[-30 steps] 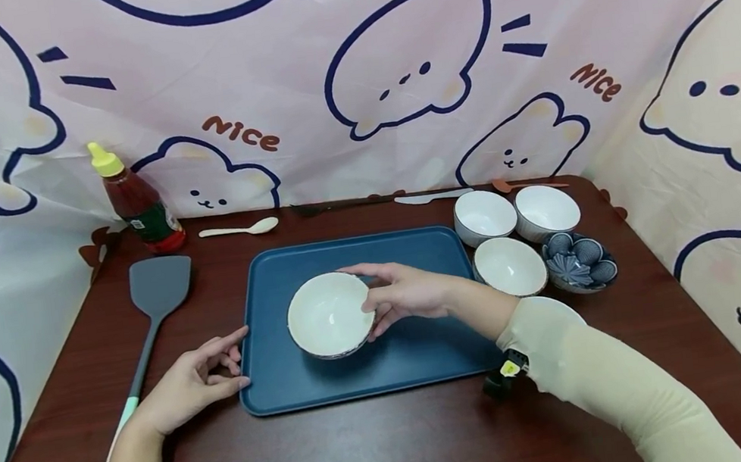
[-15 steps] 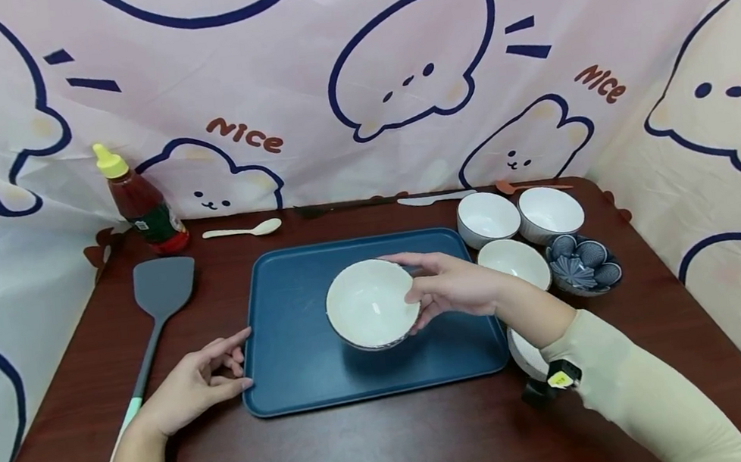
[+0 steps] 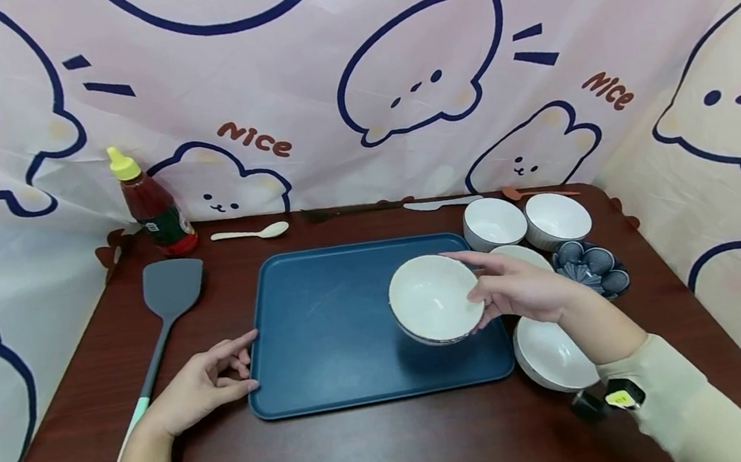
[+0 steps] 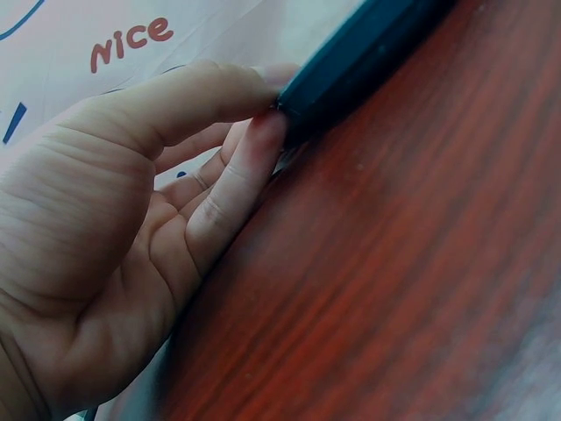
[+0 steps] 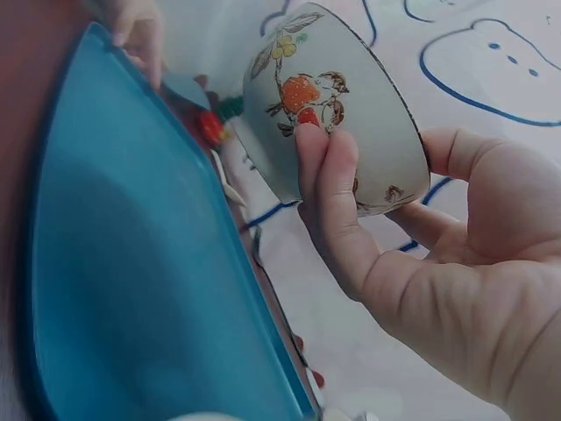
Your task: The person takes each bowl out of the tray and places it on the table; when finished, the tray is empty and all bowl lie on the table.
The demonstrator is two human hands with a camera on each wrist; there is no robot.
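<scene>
My right hand grips a white bowl by its right side, held above the right part of a blue tray. In the right wrist view, orange birds and yellow flowers decorate the outside of the bowl. Two fingertips press on that outer wall; the thumb is by the rim. At the tray's left edge, my left hand touches the rim with its fingertips. The left wrist view shows two fingertips of the left hand against the edge of the tray; the rest of the tray is outside that view.
Several white bowls stand to the tray's right, beside a cluster of dark blue patterned pieces. Leftward lie a grey spatula and a red sauce bottle. A white spoon and a knife lie along the back edge.
My right hand has carried the bowl rightward, from the tray's left half to above its right part. The left hand stays at the tray's edge. The head view has shifted slightly.
</scene>
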